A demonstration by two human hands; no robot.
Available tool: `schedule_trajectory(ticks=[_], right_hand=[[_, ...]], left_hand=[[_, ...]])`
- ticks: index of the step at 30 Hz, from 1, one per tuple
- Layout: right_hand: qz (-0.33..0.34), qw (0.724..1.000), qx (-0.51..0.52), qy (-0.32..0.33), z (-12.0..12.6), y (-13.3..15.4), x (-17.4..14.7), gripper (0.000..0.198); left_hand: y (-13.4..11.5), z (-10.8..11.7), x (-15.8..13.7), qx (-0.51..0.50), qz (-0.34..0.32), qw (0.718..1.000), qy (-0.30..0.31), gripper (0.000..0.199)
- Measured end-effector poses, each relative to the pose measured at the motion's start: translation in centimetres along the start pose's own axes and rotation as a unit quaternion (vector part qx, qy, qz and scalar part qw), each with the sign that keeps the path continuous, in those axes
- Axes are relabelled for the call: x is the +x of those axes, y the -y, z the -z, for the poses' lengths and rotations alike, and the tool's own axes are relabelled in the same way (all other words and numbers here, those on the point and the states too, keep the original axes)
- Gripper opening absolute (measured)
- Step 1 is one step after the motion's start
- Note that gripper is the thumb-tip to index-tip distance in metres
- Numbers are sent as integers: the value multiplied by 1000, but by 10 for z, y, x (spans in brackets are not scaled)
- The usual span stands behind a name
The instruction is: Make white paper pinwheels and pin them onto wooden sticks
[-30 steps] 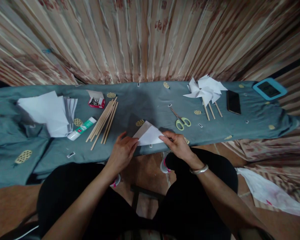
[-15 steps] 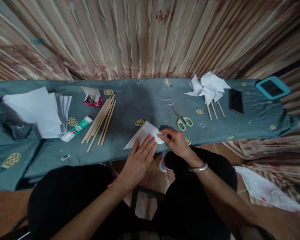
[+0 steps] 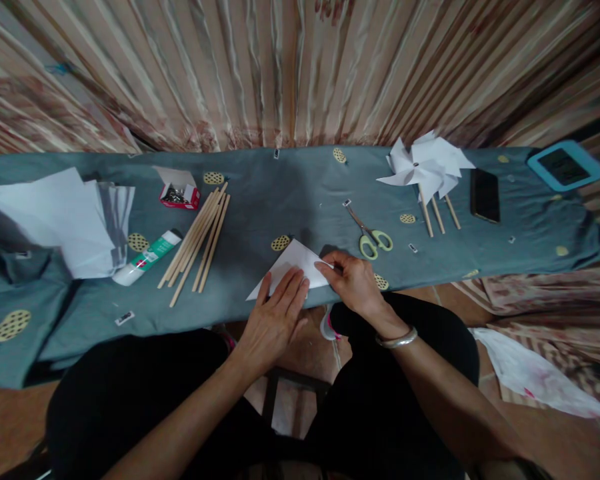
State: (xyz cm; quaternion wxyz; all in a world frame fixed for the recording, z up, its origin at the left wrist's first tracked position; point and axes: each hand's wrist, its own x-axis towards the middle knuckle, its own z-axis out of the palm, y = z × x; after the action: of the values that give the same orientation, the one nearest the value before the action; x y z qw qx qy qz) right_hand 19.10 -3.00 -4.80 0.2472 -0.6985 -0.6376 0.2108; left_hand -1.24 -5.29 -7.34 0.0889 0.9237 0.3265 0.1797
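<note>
Pinching the right corner of the folded white paper (image 3: 291, 257) between thumb and fingers of the right hand (image 3: 356, 283), just as a second ago. Resting the left hand (image 3: 275, 321) over its lower middle with fingers flat and slightly apart, instead of gripping the left corner as then; leaving that corner bare now. Keeping the paper at the near edge of the cloth-covered counter (image 3: 260, 200), between wooden sticks (image 3: 196, 239) and green-handled scissors (image 3: 375, 241).
</note>
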Motion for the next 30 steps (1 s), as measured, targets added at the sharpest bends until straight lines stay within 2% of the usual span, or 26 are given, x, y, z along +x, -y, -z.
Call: schedule_trajectory(ticks=[17, 25, 30], right_hand=[[-22, 1000, -8, -1, -1, 2, 1, 17], [-13, 1000, -24, -1, 0, 3, 1, 16], [10, 997, -75, -5, -2, 2, 0, 21]], left_hand=[[4, -3, 2, 2, 1, 1000, 0, 53], [4, -4, 2, 11, 1, 1000, 0, 52], [5, -4, 2, 19, 0, 1000, 7, 52]])
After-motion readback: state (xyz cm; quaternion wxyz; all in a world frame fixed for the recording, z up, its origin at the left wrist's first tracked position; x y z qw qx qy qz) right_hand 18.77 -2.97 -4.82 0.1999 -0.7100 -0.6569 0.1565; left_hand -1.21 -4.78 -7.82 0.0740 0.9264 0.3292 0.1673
